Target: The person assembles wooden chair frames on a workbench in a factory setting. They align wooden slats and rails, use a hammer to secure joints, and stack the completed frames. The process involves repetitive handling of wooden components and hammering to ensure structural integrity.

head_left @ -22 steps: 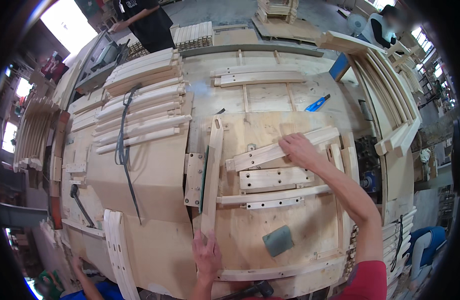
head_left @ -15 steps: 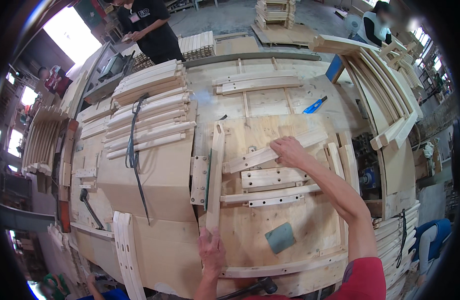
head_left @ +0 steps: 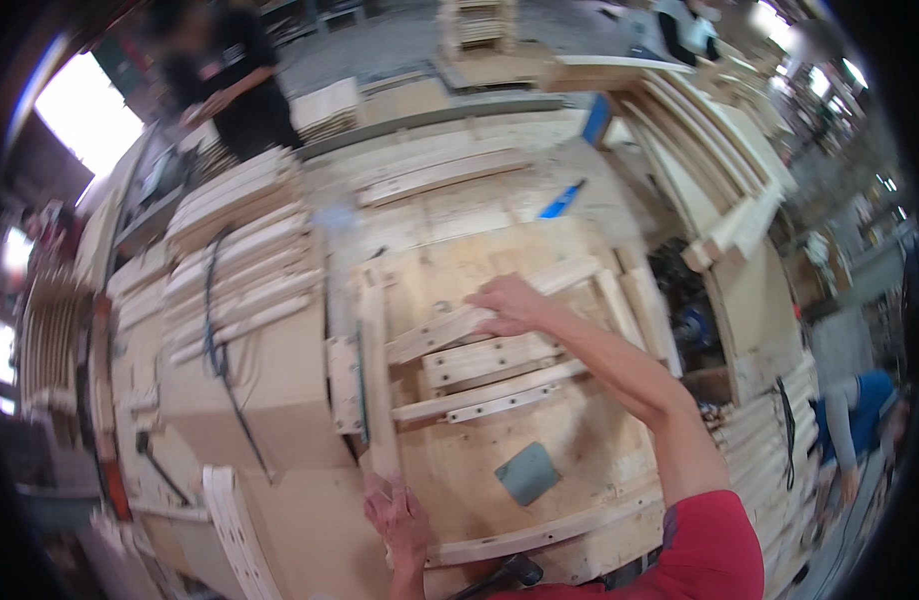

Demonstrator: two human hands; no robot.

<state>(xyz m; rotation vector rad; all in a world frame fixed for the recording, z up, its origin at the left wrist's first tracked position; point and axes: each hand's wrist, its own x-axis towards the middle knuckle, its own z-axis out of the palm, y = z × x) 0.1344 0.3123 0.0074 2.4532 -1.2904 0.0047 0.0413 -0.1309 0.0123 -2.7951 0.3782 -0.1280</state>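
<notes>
Two hands on wood here, both mine. My left hand (head_left: 398, 515) is down at the near edge, fingers wrapped tight around the near end of a long upright slat (head_left: 376, 375) that runs away from me along the left side of the plywood board (head_left: 540, 450). My right hand (head_left: 513, 305) is reaching further out, palm down with fingers closed over a slanted slat (head_left: 450, 330) that crosses the far half of the board. Just nearer than that sit a short block (head_left: 490, 358) with a row of holes and two more thin strips (head_left: 485, 395). A grey pad (head_left: 527, 473) lies on the board near me. Off to the left there's a stack of slats (head_left: 235, 265) with a black cable (head_left: 218, 340) draped over it. Blue marker (head_left: 561, 200) sits far right on the bench.
</notes>
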